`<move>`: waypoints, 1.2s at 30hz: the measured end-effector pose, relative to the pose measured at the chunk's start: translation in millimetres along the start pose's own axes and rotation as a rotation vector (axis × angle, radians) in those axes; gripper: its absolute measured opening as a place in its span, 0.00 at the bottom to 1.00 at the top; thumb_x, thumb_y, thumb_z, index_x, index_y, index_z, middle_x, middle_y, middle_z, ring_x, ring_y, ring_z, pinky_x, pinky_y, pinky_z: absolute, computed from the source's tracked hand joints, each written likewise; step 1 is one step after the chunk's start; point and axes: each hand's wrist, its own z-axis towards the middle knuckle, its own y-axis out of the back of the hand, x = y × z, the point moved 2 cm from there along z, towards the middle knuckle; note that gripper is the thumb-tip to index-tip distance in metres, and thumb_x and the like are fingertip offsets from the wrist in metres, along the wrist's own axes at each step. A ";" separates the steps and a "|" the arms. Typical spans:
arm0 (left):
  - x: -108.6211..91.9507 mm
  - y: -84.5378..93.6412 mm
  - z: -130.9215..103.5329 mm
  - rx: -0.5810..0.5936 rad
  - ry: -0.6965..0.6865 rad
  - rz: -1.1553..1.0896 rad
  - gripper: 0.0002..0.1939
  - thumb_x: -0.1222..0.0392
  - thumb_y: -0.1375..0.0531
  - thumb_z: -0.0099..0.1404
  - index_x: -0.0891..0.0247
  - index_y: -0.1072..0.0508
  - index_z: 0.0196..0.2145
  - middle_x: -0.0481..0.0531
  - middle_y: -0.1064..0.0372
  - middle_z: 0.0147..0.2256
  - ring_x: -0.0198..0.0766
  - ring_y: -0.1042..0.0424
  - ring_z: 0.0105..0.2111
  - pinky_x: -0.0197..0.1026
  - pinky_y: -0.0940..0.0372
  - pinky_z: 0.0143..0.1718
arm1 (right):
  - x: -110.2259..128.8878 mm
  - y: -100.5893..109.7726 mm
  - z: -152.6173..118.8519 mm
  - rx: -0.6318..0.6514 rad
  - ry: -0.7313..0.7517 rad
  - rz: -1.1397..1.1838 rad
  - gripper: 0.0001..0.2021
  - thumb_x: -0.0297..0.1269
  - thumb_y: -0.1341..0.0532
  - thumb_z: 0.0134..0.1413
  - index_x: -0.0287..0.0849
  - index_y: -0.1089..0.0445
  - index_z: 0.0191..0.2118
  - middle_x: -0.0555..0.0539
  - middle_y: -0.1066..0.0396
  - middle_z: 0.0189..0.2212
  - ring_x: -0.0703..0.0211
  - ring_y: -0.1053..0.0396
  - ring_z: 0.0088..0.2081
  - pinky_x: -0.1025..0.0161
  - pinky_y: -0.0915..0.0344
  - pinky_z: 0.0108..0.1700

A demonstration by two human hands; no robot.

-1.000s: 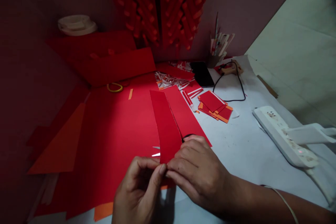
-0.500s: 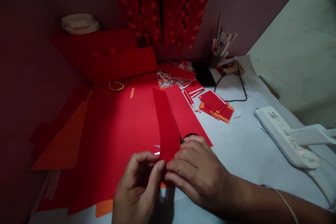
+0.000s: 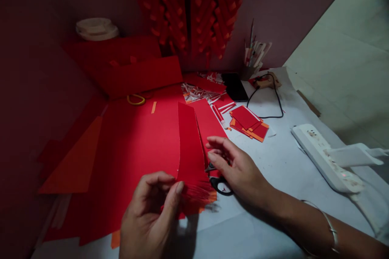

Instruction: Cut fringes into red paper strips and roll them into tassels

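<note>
My left hand (image 3: 154,206) pinches the near left edge of a long red paper strip (image 3: 191,141), which is raised at a slant over large red sheets (image 3: 146,137). The strip's near end is blurred and looks cut into thin fringes, with orange at its edge. My right hand (image 3: 234,166) is apart from the strip, its fingers loosely spread and curved. Black-handled scissors (image 3: 224,188) lie beside and partly under that hand, at the strip's right; their blades are mostly hidden.
Small red and orange cards (image 3: 249,121), paper shreds (image 3: 197,91), a black phone (image 3: 234,87) and a pen cup (image 3: 249,72) are farther back. A white power strip (image 3: 328,158) is at the right, and a yellow handle (image 3: 135,99) at the back left.
My right hand has let go of the strip's near end and moved up and right, its fingers opening. The scissors' handles now show more. My left hand has shifted slightly left with the strip.
</note>
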 end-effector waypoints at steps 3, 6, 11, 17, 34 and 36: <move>-0.2 1.8 0.3 0.040 0.057 -0.078 0.14 0.52 0.32 0.55 0.58 0.31 0.34 0.43 0.30 0.25 0.33 0.29 0.22 0.31 0.33 0.21 | 0.4 0.4 1.3 0.020 -0.121 0.188 0.20 0.39 0.38 0.60 0.40 0.36 0.56 0.36 0.30 0.51 0.49 0.29 0.49 0.54 0.28 0.44; -0.1 1.2 -1.5 0.088 0.082 -0.124 0.15 0.52 0.32 0.55 0.58 0.32 0.34 0.43 0.31 0.24 0.32 0.31 0.21 0.31 0.34 0.21 | -0.3 -0.3 1.1 0.095 -0.223 0.372 0.24 0.39 0.37 0.60 0.42 0.39 0.60 0.38 0.29 0.50 0.53 0.26 0.43 0.55 0.29 0.43; 1.8 -2.5 -3.3 0.123 0.137 -0.144 0.15 0.52 0.32 0.56 0.58 0.32 0.34 0.44 0.31 0.24 0.33 0.31 0.21 0.31 0.35 0.20 | 1.8 1.6 2.8 0.202 -0.277 0.636 0.25 0.37 0.34 0.57 0.42 0.37 0.59 0.44 0.23 0.39 0.56 0.25 0.35 0.60 0.30 0.37; -1.4 -2.7 -3.0 0.086 0.107 -0.119 0.14 0.52 0.32 0.56 0.58 0.32 0.35 0.43 0.31 0.24 0.32 0.32 0.20 0.30 0.37 0.18 | 15.8 1.3 1.1 0.257 -0.194 0.692 0.23 0.37 0.34 0.52 0.43 0.33 0.55 0.40 0.24 0.47 0.47 0.26 0.42 0.55 0.29 0.40; 8.2 -3.2 7.0 0.254 -0.082 0.201 0.12 0.52 0.39 0.64 0.59 0.21 0.29 0.47 0.31 0.25 0.37 0.32 0.28 0.34 0.36 0.29 | 14.9 -6.7 -12.2 0.296 -0.194 0.288 0.07 0.34 0.35 0.53 0.43 0.28 0.25 0.56 0.35 0.19 0.61 0.34 0.26 0.63 0.35 0.31; 7.2 -3.7 7.1 0.258 -0.085 0.208 0.12 0.51 0.39 0.64 0.59 0.20 0.29 0.48 0.31 0.25 0.37 0.31 0.28 0.35 0.36 0.28 | 15.1 -6.8 -13.3 0.277 -0.222 0.249 0.07 0.35 0.35 0.53 0.43 0.28 0.25 0.55 0.36 0.19 0.62 0.36 0.24 0.63 0.36 0.29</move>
